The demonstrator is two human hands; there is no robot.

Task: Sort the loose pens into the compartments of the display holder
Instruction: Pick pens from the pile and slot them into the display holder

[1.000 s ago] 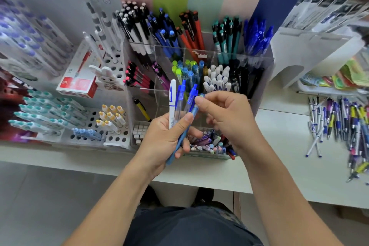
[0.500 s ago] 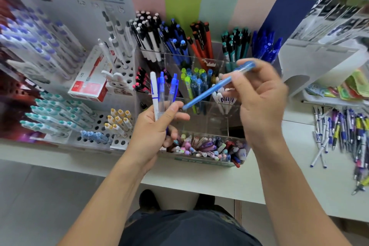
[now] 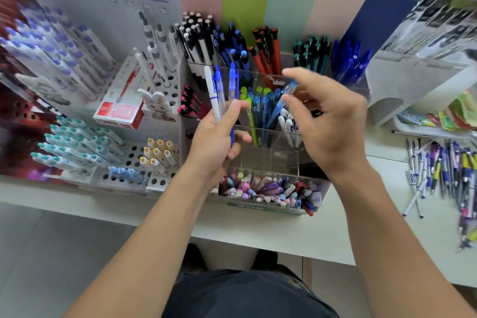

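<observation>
The clear display holder (image 3: pixel 281 157) stands on the counter, its tiered compartments holding black, blue, red, teal and green pens. My left hand (image 3: pixel 216 142) grips three pens (image 3: pixel 219 90) upright in front of it, one white and two blue. My right hand (image 3: pixel 327 124) hovers over the middle row with fingers spread. A light blue pen (image 3: pixel 275 111) leans among the blue and green pens of a middle compartment, its top at my right fingertips. Loose pens (image 3: pixel 444 170) lie in a pile on the counter at the right.
A low front tray (image 3: pixel 271 191) is full of mixed small pens. A white perforated rack (image 3: pixel 129 160) with teal and yellow-capped pens stands at the left, with a red box (image 3: pixel 121 108) behind it. A white stand (image 3: pixel 402 85) rises at the right.
My right hand lifted the light blue pen out of the left hand's bundle, carried it up, lowered it into a middle compartment and spread its fingers. The left hand rose slightly with three pens.
</observation>
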